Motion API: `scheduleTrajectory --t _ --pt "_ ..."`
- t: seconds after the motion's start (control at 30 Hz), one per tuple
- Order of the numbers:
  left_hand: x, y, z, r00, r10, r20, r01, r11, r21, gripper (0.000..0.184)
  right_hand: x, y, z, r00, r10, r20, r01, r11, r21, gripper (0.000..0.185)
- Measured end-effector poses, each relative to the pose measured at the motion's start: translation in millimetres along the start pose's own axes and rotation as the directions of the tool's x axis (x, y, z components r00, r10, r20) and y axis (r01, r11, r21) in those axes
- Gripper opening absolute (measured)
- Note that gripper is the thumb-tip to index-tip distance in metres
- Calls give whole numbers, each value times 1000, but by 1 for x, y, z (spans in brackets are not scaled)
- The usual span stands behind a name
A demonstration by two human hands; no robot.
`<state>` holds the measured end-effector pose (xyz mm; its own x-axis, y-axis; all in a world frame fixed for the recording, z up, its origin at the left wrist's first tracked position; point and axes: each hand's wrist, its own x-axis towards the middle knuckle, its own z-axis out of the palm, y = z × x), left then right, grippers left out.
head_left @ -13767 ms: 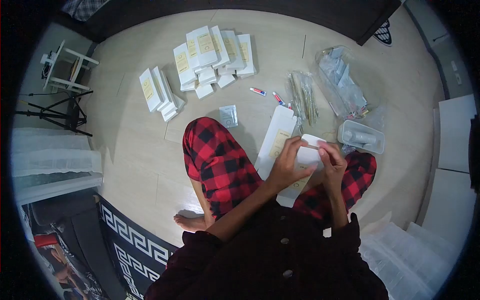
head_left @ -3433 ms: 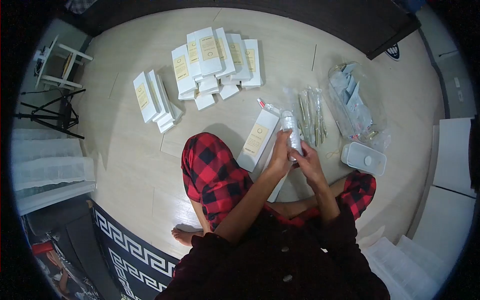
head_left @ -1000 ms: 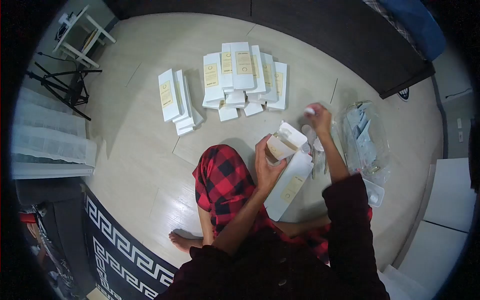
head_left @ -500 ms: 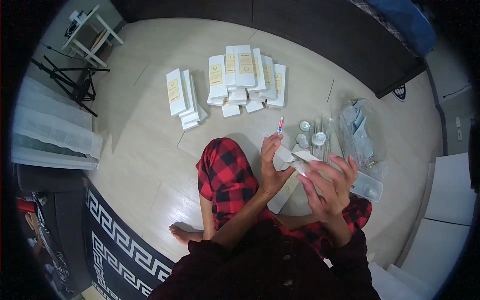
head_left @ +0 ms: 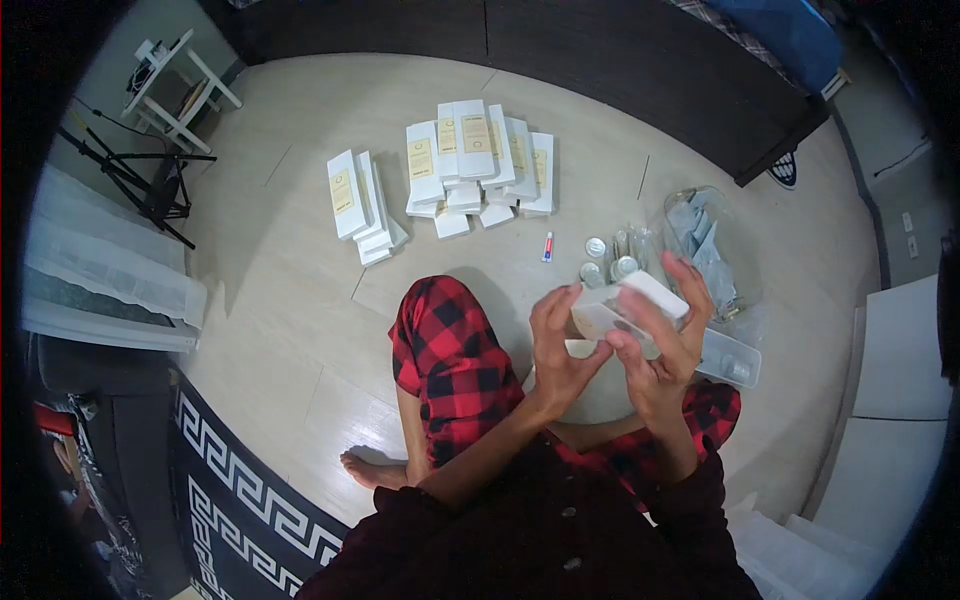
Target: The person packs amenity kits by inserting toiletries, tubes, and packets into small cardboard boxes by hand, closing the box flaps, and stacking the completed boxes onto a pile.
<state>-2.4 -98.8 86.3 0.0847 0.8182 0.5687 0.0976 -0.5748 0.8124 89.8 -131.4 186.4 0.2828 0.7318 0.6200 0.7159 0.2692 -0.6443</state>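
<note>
Between my two hands is a small white carton (head_left: 598,318), held above my lap with its end tilted up. My left hand (head_left: 560,365) grips its left side, thumb below and fingers on top. On the other side, my right hand (head_left: 660,370) has its thumb and fingers around the carton near a raised white flap (head_left: 658,293); motion blurs these fingers. What is inside the carton cannot be made out. Just beyond the hands lie a small red, white and blue tube (head_left: 548,247) and several round silver-topped containers (head_left: 596,247).
White boxes with yellow labels are piled ahead (head_left: 476,140), with a smaller stack (head_left: 345,195) to the left. At right lie a clear plastic bag (head_left: 712,245) of grey-blue packets and a translucent tray (head_left: 735,365). A dark bed base (head_left: 400,35) borders the floor.
The carton has turned and tilted between my hands, and a white flap now stands near my right fingers. My left hand has moved slightly right and down. The view has shifted a little.
</note>
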Motion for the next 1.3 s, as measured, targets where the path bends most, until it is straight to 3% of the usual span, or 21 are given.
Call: scheduleTrajectory --t 0.07,0.2,0.27,0.3,0.37,0.5,0.57,0.6,0.67,0.7,0.77,0.8,0.83,0.87,0.9,0.93,1.0,1.07,1.13,1.23,1.3 --pt "-8 4 2 999 -20 42 18 999 44 83 -9 15 -8 994 -93 57 102 978 -185 22" --pt "-21 12 6 967 -207 150 209 978 5 86 -8 21 -11 993 15 115 17 962 -271 18" --pt "-21 18 8 957 -246 154 247 969 14 88 -12 20 -6 996 -10 -88 -5 986 -166 18" --pt "-21 20 9 956 -249 152 249 968 17 88 -13 23 -7 996 -8 -86 -6 987 -163 18" --pt "-24 23 10 952 -247 180 242 969 50 86 -18 31 -16 998 3 67 15 965 -263 22" --pt "-43 29 13 897 -357 259 358 933 48 86 -22 39 -24 985 54 163 6 939 -345 23" --pt "-44 38 14 858 -437 270 459 888 -19 88 -26 35 -17 960 273 -58 -275 961 -31 18" --pt "-47 36 16 857 -440 268 461 887 -19 88 -31 42 -19 960 274 -55 -276 961 -31 18" --pt "-59 31 16 863 -406 302 429 903 -12 88 -48 65 -26 967 218 133 -197 968 -155 17" --pt "-65 31 14 858 -408 311 432 902 -9 88 -56 74 -27 965 228 128 -207 966 -158 17" --pt "-75 30 9 755 -493 433 531 847 39 84 -71 91 -26 889 327 320 -308 945 -109 19" --pt "-82 22 10 749 -495 441 533 845 43 84 -80 97 -22 881 311 355 -292 950 -109 20" --pt "-91 10 11 715 -537 448 632 770 -85 81 -93 104 -16 880 319 353 -300 948 -110 20" --pt "-100 -1 12 677 -577 457 712 671 -209 78 -107 109 -7 868 366 335 -392 920 10 21" --pt "-106 -8 12 674 -581 456 715 669 -205 78 -117 108 -2 851 412 325 -473 871 132 22" --pt "-107 -13 11 661 -578 478 731 639 -239 77 -117 89 3 818 537 206 -574 784 235 24" --pt "-109 -18 10 643 -578 502 751 603 -268 75 -127 87 8 843 526 114 -539 819 199 24" --pt "-109 -20 9 661 -517 544 710 664 -232 76 -135 91 8 859 511 14 -507 848 156 24" --pt "-112 -20 8 627 -513 586 730 649 -213 75 -141 102 1 848 492 195 -520 843 136 24" --pt "-114 -21 10 594 -500 630 756 615 -225 70 -139 120 -10 841 428 330 -443 896 -33 25" --pt "-114 -21 11 594 -492 636 763 595 -252 65 -136 130 -16 845 374 382 -391 920 -36 25"
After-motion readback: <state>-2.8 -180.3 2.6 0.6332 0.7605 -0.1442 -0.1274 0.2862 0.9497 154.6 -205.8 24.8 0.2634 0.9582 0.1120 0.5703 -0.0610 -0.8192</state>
